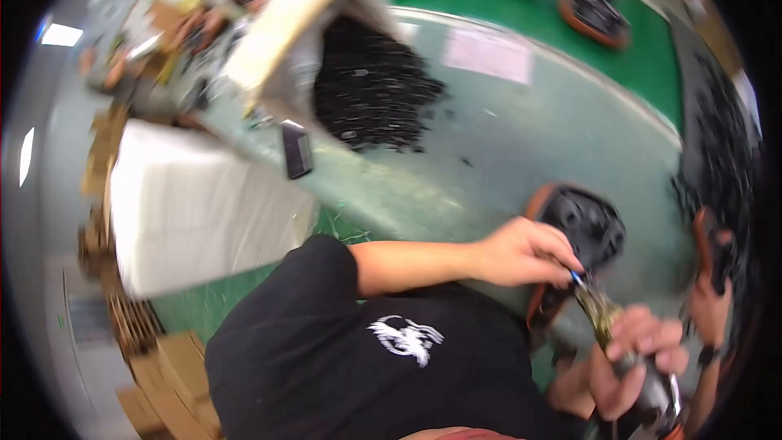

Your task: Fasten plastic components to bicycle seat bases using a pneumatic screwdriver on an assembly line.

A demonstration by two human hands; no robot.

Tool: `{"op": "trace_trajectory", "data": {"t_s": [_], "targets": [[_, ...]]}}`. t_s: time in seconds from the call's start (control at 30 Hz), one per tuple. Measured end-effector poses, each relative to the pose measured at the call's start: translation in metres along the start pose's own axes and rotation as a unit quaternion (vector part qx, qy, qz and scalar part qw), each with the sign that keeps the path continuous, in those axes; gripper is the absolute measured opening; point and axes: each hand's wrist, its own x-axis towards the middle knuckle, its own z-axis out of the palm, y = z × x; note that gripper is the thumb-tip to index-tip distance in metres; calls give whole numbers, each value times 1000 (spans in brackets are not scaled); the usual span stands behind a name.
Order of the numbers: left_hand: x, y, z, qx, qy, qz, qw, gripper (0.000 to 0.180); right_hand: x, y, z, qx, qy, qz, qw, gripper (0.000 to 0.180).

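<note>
My left hand [525, 253] is closed in a pinch at the tip of an electric screwdriver, where a small blue bit of colour shows; what the fingers pinch is too small to make out. My right hand [639, 350] wraps round the screwdriver [599, 310], which has a dark body and a blurred, yellowish front part. The tool tilts toward my left hand. Behind and beside my left hand, a brown-edged shell with a black moulded inside [582, 224] lies on the table near my body. My forearm and hand cover part of it.
A white foam-like box [281, 33] on its side spills small black parts [375, 90] over the grey-green table [489, 147]. A dark phone-like slab [296, 151] and a pinkish paper [489, 55] lie there too. More shells [595, 15] sit on green matting. At right, another person's hand [710, 310] is near a shell.
</note>
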Motion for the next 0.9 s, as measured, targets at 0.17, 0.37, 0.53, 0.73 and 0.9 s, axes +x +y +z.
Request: {"op": "trace_trajectory", "data": {"t_s": [0.17, 0.37, 0.53, 0.73, 0.9], "targets": [[-6, -6, 7, -107, 19, -1, 994, 19, 18, 8, 2, 125, -69, 13, 990, 25], [-3, 0, 12, -215, 13, -156, 964, 21, 12, 12, -1, 30, -50, 10, 998, 35], [22, 2, -30, 395, 25, 318, 861, 61, 25, 15, -22, 47, -164, -25, 985, 37], [43, -55, -55, 315, 153, 89, 932, 60, 50, 26, -22, -28, -205, -5, 978, 45], [47, -71, -53, 326, 149, 183, 915, 37, 49, 44, -29, -37, -217, 1, 975, 43]]}}
